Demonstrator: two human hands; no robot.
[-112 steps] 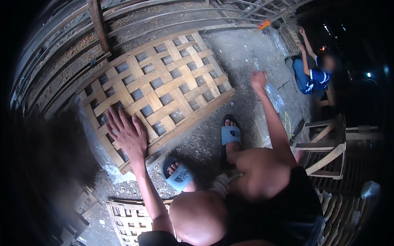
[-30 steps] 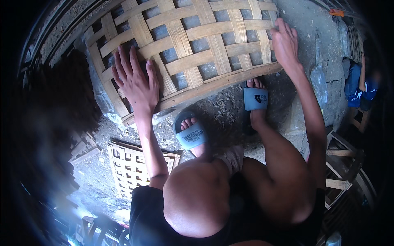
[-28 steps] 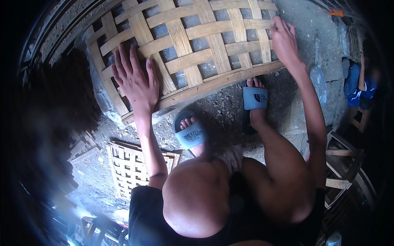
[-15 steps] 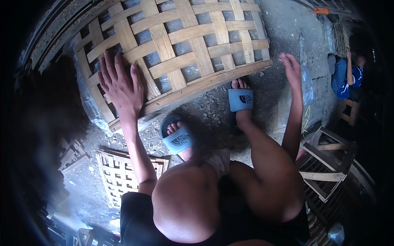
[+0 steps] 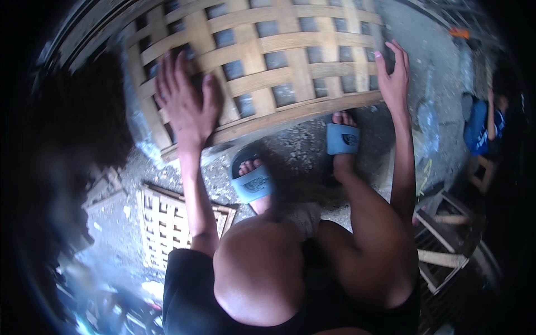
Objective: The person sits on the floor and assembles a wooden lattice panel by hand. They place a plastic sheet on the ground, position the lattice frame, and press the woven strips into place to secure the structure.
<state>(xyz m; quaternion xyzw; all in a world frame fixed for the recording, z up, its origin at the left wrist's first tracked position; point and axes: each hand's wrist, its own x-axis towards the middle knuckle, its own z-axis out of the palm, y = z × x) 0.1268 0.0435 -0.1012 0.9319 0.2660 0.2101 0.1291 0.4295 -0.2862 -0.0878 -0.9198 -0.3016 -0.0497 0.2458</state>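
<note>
A woven lattice panel of flat bamboo slats [image 5: 262, 89] with a straight edge strip lies ahead of my feet, running past the top of the view. My left hand [image 5: 186, 103] rests flat on its left part, fingers spread. At the panel's right edge is my right hand [image 5: 394, 78], fingers apart and curved, holding nothing. Whether its fingertips touch the panel I cannot tell. Both feet wear blue slide sandals [image 5: 251, 184], close to the panel's near edge.
A smaller lattice panel [image 5: 164, 220] lies at the left by my knee. Wooden frames [image 5: 446, 240] stand at the right. Clear plastic [image 5: 429, 131] lies on the floor beyond my right arm. Another person [image 5: 486, 125] sits at the far right. An orange thing [image 5: 459, 33] lies far back right.
My right hand has moved forward to the lattice panel's right edge, its fingers more spread. My left hand stays on the panel. The whole view has shifted slightly.
</note>
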